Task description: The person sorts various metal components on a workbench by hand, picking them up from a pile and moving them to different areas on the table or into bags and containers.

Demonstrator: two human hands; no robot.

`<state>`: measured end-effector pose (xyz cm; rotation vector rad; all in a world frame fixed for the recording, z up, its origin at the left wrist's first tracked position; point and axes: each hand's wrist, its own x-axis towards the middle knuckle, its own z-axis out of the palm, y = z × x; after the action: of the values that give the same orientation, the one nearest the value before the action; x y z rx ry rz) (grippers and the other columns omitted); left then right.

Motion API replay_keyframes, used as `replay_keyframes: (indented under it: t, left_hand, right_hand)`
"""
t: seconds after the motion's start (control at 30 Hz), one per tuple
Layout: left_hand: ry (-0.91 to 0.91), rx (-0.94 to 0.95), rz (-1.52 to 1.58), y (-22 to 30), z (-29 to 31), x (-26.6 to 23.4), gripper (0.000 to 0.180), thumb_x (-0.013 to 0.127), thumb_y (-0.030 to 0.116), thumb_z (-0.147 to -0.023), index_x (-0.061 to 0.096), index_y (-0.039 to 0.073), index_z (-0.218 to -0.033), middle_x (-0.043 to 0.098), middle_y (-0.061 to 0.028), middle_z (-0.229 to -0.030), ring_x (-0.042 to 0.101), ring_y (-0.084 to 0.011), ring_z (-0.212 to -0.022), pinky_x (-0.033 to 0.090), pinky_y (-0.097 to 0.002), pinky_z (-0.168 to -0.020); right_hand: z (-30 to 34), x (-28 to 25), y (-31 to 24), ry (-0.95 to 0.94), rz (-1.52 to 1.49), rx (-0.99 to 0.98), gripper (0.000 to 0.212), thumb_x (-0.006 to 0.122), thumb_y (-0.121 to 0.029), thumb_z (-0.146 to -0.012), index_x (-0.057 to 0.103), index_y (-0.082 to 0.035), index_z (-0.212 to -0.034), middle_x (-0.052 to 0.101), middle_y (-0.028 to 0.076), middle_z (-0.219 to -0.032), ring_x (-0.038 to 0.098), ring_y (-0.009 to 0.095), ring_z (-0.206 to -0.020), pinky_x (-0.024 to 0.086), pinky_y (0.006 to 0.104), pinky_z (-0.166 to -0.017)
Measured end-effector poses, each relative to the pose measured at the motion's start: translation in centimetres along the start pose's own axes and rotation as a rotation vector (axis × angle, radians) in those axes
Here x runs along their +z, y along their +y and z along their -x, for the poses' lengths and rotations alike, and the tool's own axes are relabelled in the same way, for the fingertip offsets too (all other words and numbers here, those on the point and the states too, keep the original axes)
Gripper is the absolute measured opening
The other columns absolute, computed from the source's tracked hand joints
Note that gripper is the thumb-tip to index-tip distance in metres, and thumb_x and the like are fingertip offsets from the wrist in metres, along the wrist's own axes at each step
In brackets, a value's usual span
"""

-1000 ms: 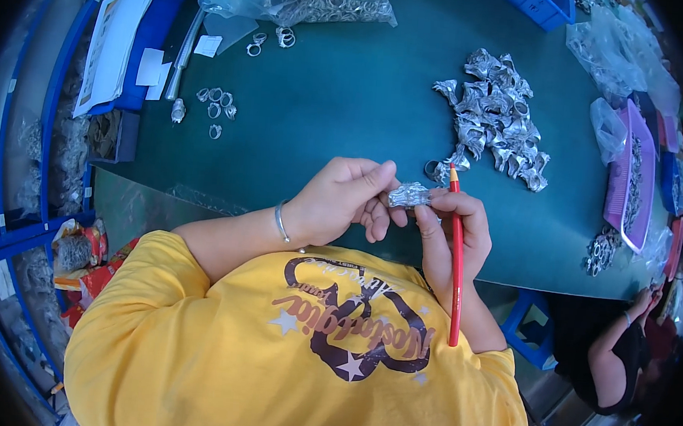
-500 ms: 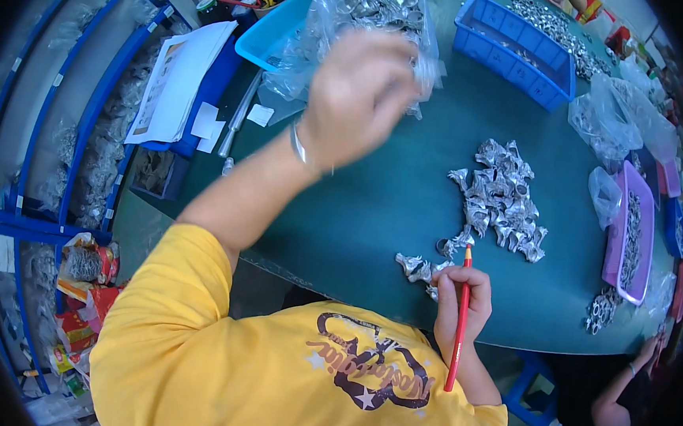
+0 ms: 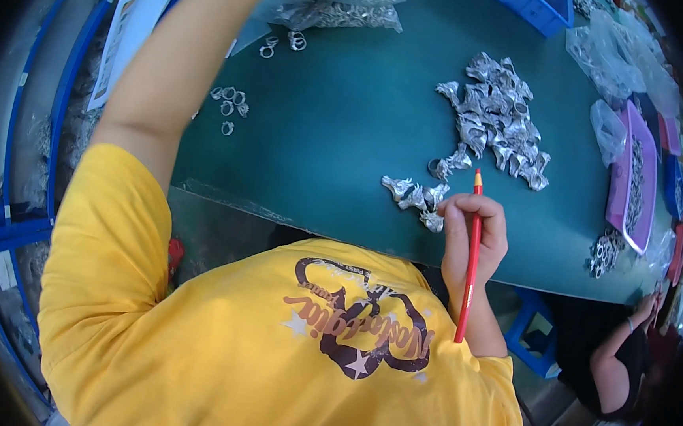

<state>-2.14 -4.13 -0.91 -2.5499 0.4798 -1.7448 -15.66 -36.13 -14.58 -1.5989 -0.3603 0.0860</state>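
A red pencil (image 3: 470, 277) stands nearly upright in my right hand (image 3: 492, 231), its fingers closed around the shaft and its tip pointing away from me. Just left of these fingers lies a small group of silver-coloured metal pieces (image 3: 414, 196). Beyond the pencil tip spreads a larger cluster of silver ring-like pieces with ornate heads (image 3: 495, 117). My left forearm (image 3: 175, 51) stretches to the top edge, where the hand is cut off. Near that arm, several small silver rings (image 3: 228, 108) lie loose, and more rings (image 3: 296, 41) sit by a clear plastic bag of metal parts (image 3: 339, 13).
A blue bin (image 3: 541, 13) stands at the far edge. Clear plastic bags (image 3: 625, 63) and a purple tray (image 3: 619, 189) of small metal parts are at the right. Another person's arm (image 3: 615, 359) is at lower right, near a blue stool (image 3: 535, 333). White papers (image 3: 136, 28) and blue shelving (image 3: 56, 106) are at the left.
My left hand has gone up and out of the picture, uncovering the loose rings on the left. The view has shifted, so the table sits higher. The pencil stays in my right hand.
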Motion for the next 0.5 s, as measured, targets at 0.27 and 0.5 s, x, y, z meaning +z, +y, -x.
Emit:
replay_keyframes:
  t: [0.27, 0.5]
  left_hand:
    - [-1.056, -0.121, 1.066, 16.1, 15.2, -4.5, 0.041, 0.079, 0.009, -0.062, 0.059, 0.008, -0.097, 0.056, -0.0063, -0.094, 0.056, -0.0275, -0.093, 0.047, -0.0375, -0.079]
    - [-0.922, -0.986, 1.350, 17.4, 15.9, -7.2, 0.033, 0.073, 0.002, -0.077, 0.057, 0.003, -0.105, 0.063, -0.0086, -0.103, 0.063, -0.0132, -0.088, 0.051, -0.0245, -0.074]
  right_hand:
    - [-0.2, -0.8, 0.2, 0.026, 0.001, 0.008, 0.009, 0.061, 0.003, -0.086, 0.055, -0.001, -0.093, 0.062, 0.008, -0.087, 0.061, 0.012, -0.080, 0.049, 0.0233, -0.073]
    - [-0.1, 0.4, 0.8, -0.065, 0.012, 0.027, 0.015, 0.064, 0.005, -0.083, 0.058, -0.001, -0.096, 0.062, 0.008, -0.092, 0.060, 0.011, -0.079, 0.049, 0.0225, -0.072]
